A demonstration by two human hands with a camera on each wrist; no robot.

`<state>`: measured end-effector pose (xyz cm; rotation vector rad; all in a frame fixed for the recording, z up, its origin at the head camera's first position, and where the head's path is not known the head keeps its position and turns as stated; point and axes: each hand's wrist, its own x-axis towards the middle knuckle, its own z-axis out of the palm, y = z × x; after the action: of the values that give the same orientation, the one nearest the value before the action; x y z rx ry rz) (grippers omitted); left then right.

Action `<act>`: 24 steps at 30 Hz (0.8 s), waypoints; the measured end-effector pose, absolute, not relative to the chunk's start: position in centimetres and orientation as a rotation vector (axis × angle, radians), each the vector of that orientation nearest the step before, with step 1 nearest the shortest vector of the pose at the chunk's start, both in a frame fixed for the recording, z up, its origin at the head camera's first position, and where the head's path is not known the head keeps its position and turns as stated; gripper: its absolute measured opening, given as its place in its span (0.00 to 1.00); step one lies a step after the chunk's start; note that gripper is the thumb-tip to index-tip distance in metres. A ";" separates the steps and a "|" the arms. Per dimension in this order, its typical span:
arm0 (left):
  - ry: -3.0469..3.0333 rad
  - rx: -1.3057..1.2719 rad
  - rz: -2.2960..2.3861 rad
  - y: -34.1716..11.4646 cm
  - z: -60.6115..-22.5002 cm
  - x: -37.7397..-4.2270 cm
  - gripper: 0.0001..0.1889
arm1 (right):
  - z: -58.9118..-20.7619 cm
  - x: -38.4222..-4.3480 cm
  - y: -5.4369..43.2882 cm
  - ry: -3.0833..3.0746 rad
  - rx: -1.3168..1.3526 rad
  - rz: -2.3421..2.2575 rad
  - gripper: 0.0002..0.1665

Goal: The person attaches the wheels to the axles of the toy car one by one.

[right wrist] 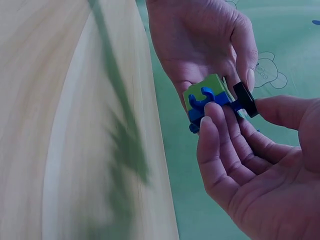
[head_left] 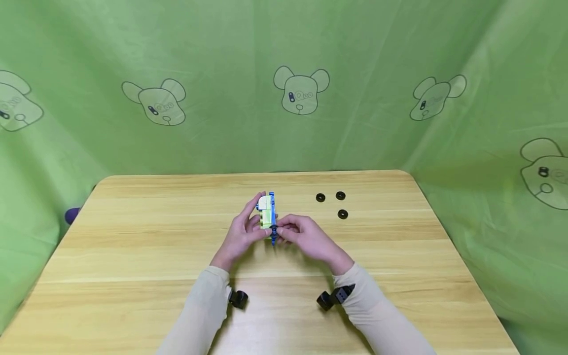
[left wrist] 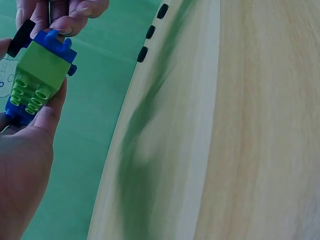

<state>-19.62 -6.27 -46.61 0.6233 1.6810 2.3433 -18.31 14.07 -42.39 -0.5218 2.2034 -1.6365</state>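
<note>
My left hand (head_left: 235,239) grips a small toy-brick vehicle (head_left: 266,217) above the table, turned so its blue base faces right. Green studs and a blue hook-like end piece show on the vehicle (left wrist: 45,65) in the left wrist view. A black toy wheel (right wrist: 244,99) sits at the end of a blue axle on its side. The thumb of my right hand (head_left: 310,239) presses the wheel's outer face, while its other fingers lie against the blue base. My left thumb also reaches close to the wheel. Part of the vehicle is hidden behind fingers.
Three loose black wheels (head_left: 342,214) lie on the wooden table (head_left: 399,276), right of my hands. Green curtains (head_left: 222,138) with printed bear heads enclose the table's back and sides. Something purple (head_left: 72,215) shows beyond the left edge.
</note>
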 end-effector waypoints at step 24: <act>1.679 0.603 2.327 -5.7 -46.6 -19.6 0.50 | -42.8 -18.8 14.2 2.154 -0.473 -1.662 0.12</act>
<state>-19.58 -5.70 -46.62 0.6032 1.6786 2.3271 -18.82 14.19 -42.78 -0.4730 2.1541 -1.6616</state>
